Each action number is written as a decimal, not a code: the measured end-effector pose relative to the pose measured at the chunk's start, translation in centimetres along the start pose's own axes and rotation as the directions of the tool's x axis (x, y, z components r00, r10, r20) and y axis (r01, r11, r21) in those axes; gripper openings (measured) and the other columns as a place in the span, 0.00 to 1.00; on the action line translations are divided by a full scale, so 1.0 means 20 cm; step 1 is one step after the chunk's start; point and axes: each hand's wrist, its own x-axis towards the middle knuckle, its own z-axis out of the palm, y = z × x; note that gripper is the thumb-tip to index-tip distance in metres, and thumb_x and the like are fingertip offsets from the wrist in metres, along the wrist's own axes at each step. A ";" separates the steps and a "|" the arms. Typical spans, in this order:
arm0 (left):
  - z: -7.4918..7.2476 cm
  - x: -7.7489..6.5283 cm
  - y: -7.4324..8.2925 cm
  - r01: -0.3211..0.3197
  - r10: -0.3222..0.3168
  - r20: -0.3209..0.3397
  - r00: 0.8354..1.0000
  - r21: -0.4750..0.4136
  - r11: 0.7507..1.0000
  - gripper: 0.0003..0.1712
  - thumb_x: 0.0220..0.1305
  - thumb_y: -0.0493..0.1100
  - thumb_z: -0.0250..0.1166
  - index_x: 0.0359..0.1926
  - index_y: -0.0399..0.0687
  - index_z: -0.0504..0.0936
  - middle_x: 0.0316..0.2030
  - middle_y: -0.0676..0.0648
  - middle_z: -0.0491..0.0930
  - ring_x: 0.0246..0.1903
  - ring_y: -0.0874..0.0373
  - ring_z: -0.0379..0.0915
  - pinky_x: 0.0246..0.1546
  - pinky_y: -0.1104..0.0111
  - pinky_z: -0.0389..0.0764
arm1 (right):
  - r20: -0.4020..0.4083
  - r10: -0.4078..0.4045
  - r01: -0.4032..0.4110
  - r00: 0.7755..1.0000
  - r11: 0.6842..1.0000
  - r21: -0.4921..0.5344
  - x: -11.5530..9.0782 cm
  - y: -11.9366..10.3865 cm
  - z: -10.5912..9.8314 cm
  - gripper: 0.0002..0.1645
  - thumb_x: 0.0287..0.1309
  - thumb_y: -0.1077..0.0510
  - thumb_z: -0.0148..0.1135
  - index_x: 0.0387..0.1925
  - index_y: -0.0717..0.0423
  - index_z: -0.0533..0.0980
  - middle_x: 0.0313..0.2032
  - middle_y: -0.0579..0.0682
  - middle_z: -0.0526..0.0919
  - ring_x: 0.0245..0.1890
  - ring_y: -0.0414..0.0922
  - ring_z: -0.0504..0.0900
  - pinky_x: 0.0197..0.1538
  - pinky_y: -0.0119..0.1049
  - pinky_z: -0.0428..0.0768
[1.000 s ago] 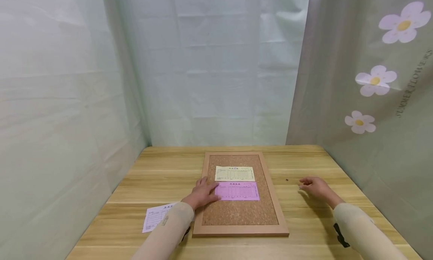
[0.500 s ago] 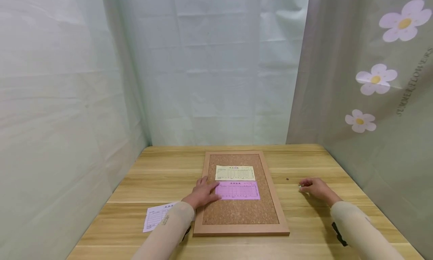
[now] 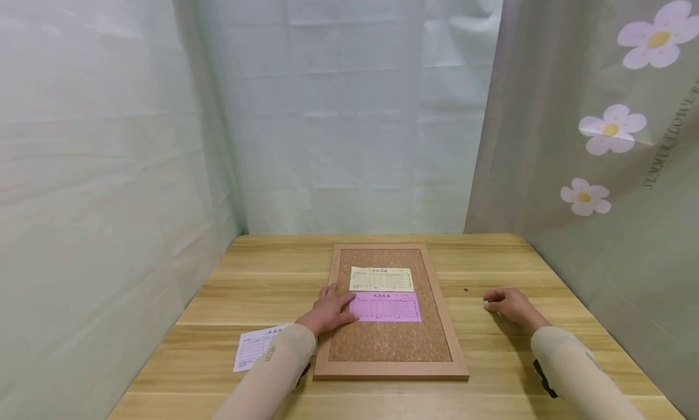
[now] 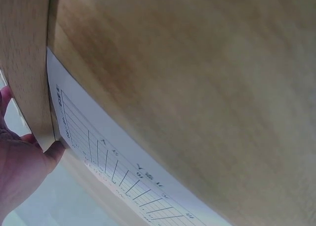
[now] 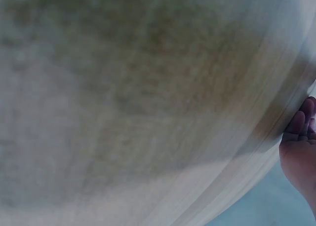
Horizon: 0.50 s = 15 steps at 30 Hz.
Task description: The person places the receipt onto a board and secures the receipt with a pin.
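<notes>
A framed corkboard point(image 3: 388, 345) lies on the table with a yellow printed slip point(image 3: 381, 280) and, just below it, a pink printed slip point(image 3: 385, 307). My left hand point(image 3: 326, 311) rests over the board's left frame, fingers spread and relaxed, with fingertips at the pink slip's left edge. To the right of the board, my right hand point(image 3: 512, 304) is low over the table, its thumb and fingers pinching a tiny pale piece point(image 3: 486, 302) whose kind is too small to make out. Only the edge of that hand shows in the right wrist view.
A white printed slip point(image 3: 254, 347) lies left of the board, partly under my left forearm. A tiny dark reddish bit point(image 3: 466, 289) sits on the table point(image 3: 256, 286) between board and right hand. Pale curtains point(image 3: 360, 104) stand close around the back and sides.
The pale piece at my right fingertips shows more clearly than a second ago. My right forearm has shifted slightly left; the left hand stays on the board. The whole view has drifted a little.
</notes>
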 end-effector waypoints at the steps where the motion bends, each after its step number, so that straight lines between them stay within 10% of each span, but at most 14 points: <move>1: 0.00 0.00 0.00 -0.003 0.003 -0.001 1.000 -0.001 1.000 0.36 0.66 0.56 0.66 0.71 0.51 0.70 0.74 0.30 0.46 0.72 0.33 0.40 0.64 0.37 0.57 | 0.001 0.002 -0.002 1.000 1.000 -0.003 0.00 0.00 0.00 0.14 0.62 0.61 0.65 0.46 0.68 0.80 0.42 0.59 0.82 0.41 0.50 0.77 0.43 0.42 0.75; 15: 0.01 0.01 0.00 -0.003 0.003 -0.006 1.000 0.010 1.000 0.36 0.66 0.56 0.66 0.71 0.51 0.70 0.74 0.30 0.46 0.73 0.33 0.40 0.64 0.38 0.57 | -0.013 -0.009 0.009 1.000 0.999 -0.046 0.00 -0.01 0.00 0.13 0.63 0.60 0.65 0.44 0.66 0.82 0.46 0.63 0.83 0.46 0.54 0.77 0.47 0.46 0.73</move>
